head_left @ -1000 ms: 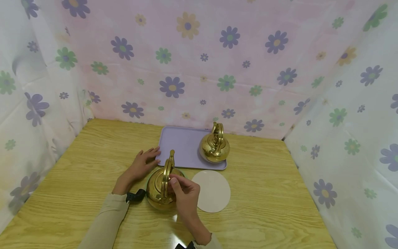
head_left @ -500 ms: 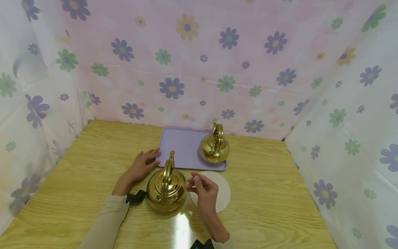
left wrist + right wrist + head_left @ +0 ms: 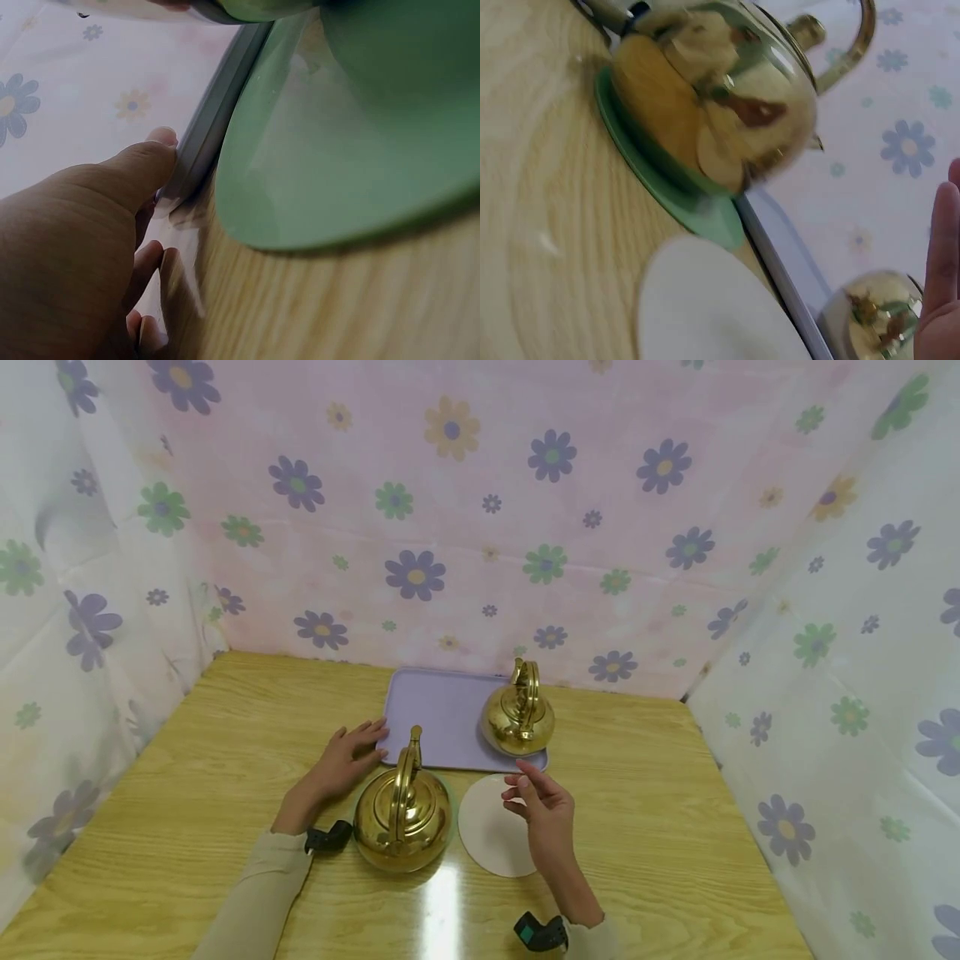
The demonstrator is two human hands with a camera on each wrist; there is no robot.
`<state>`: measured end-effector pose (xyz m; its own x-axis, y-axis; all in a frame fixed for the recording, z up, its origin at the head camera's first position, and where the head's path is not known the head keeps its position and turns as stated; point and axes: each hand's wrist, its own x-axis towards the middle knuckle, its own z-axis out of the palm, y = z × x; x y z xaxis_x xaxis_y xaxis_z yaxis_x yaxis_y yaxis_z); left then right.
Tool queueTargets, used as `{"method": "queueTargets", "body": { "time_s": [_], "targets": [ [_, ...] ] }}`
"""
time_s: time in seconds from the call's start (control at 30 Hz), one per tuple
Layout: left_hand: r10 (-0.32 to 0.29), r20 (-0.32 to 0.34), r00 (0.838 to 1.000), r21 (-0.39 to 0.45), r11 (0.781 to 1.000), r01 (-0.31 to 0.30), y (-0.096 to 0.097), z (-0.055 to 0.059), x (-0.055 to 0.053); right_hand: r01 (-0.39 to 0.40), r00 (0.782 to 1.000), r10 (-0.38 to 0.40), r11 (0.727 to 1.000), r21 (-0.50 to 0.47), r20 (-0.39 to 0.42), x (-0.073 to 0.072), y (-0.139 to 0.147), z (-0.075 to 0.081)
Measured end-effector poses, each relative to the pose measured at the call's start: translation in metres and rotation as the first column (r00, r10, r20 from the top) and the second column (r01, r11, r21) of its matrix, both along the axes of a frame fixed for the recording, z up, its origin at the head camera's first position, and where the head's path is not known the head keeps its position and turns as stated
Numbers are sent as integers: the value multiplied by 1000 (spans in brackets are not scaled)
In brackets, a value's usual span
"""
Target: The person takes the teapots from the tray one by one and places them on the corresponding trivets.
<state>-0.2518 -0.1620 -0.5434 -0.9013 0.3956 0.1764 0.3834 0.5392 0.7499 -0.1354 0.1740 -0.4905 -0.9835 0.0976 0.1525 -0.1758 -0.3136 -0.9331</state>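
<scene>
A shiny brass kettle (image 3: 423,827) with an upright handle stands on a green round mat (image 3: 300,187) near the table's front. My left hand (image 3: 341,764) lies left of it, fingertips at the left edge of the lavender tray (image 3: 435,714). The thumb shows against that edge in the left wrist view. My right hand (image 3: 549,814) hovers over the right side of a white round mat (image 3: 487,827), fingers loosely bent, nothing in them. Just beyond it, a second brass kettle (image 3: 513,727) rests on the tray's right end.
The wooden table (image 3: 660,827) stretches to both sides. Flowered cloth (image 3: 465,527) hangs behind it and along the left and right. The tray lies near the back cloth, with both round mats in front of it.
My right hand has left the front kettle's handle area and moved right, across the white mat towards the kettle on the tray. The left hand has stayed at the tray's edge.
</scene>
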Motion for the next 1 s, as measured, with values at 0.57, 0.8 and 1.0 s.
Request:
{"method": "queueTargets", "body": {
  "time_s": [0.57, 0.8, 1.0],
  "targets": [
    [10, 3, 1000, -16, 1000, -10, 1, 0, -1, -44, 999, 44, 995, 84, 0, -46, 72, 13],
    [11, 1, 1000, -20, 1000, -11, 1, 0, -1, -49, 999, 48, 992, 114, 6, -75, 82, 28],
    [10, -6, 1000, -15, 1000, -11, 0, -2, -2, -101, 995, 99, 976, 196, 18, -100, 82, 32]
  ]
}}
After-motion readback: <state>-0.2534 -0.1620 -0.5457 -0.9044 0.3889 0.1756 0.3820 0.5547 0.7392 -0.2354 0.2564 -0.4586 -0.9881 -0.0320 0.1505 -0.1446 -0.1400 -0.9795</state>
